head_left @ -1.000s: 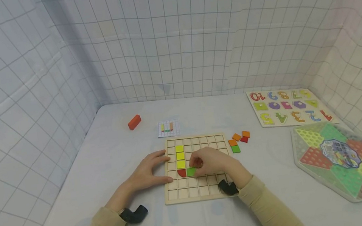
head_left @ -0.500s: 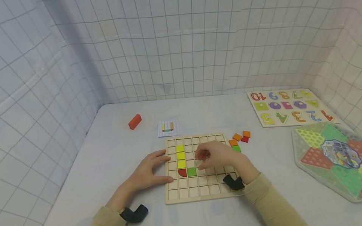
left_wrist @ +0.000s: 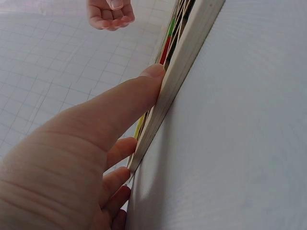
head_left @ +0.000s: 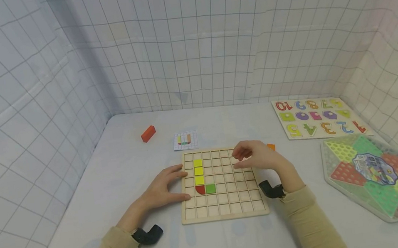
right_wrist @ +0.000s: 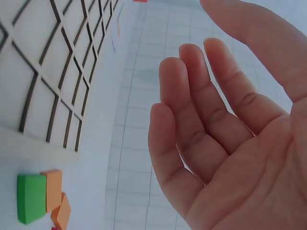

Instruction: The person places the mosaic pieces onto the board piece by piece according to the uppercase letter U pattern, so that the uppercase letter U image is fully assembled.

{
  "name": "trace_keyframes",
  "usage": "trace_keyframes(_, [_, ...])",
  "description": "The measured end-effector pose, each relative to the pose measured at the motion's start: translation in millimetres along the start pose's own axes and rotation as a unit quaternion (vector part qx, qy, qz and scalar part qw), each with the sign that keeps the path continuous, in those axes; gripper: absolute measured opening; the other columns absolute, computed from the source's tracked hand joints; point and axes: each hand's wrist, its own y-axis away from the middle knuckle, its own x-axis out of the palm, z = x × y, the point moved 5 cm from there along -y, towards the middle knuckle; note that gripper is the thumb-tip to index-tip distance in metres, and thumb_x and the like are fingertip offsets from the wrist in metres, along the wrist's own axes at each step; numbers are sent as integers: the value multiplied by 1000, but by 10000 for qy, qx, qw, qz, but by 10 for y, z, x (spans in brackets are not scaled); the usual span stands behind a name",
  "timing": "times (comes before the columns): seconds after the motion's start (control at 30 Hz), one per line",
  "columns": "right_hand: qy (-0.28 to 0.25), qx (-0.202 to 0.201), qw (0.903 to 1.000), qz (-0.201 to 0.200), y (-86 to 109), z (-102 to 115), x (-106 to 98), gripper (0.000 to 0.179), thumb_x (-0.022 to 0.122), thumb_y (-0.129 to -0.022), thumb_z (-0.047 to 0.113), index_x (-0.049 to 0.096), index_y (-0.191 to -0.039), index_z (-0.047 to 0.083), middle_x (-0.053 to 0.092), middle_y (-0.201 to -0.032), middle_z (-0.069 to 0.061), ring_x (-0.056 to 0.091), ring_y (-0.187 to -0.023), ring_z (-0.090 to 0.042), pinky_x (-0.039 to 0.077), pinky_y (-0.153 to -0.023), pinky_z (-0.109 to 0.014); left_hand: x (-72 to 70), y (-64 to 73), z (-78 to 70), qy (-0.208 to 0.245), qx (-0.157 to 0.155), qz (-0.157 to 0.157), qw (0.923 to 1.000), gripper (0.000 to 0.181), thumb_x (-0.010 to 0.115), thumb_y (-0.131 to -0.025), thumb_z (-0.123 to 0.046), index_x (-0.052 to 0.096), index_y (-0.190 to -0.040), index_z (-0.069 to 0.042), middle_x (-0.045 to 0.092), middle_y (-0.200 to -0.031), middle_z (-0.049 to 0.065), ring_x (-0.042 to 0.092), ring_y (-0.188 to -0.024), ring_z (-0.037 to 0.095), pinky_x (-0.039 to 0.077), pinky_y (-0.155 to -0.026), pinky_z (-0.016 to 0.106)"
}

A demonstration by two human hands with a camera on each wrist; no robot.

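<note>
Steadying, seemingly: wooden grid board [head_left: 229, 209] on white tabletop [head_left: 215, 247], touched at 9 o'clock by unclenched left hand [head_left: 159, 191], not grasped.
Board's 10 o'clock: yellow squares [head_left: 198, 171] seated in cells.
Board's 2 o'clock: right hand [head_left: 257, 156] held aloft, nothing grasped; loose tiles [right_wrist: 31, 197] placed beside, presumably for reach.
11 o'clock: pattern card [head_left: 185, 140] laid, presumably for viewing.
12 o'clock: room closed by checked cloth [head_left: 183, 59].
</note>
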Motion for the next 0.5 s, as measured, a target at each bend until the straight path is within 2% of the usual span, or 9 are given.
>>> trace_keyframes(0.27, [-102, 156, 9992, -342, 60, -156, -172, 37, 78, -78, 21, 62, -105, 1, 63, -99, -16, 59, -88, -20, 48, -80, -36, -3, 4, -7, 2, 34, -15, 10000, 65, 76, -73, -51, 59, -125, -16, 36, -147, 8, 28, -135, 32, 25, -106, 55])
trace_keyframes(0.5, [-254, 443, 9978, -412, 177, 33, -271, 30, 74, -80, 10, 61, -103, -3, 62, -99, -24, 59, -88, -26, 48, -77, -36, -6, 5, 3, 20, 5, 20, 10000, 66, 76, -72, -51, 59, -126, -18, 36, -147, 6, 28, -135, 30, 24, -106, 53])
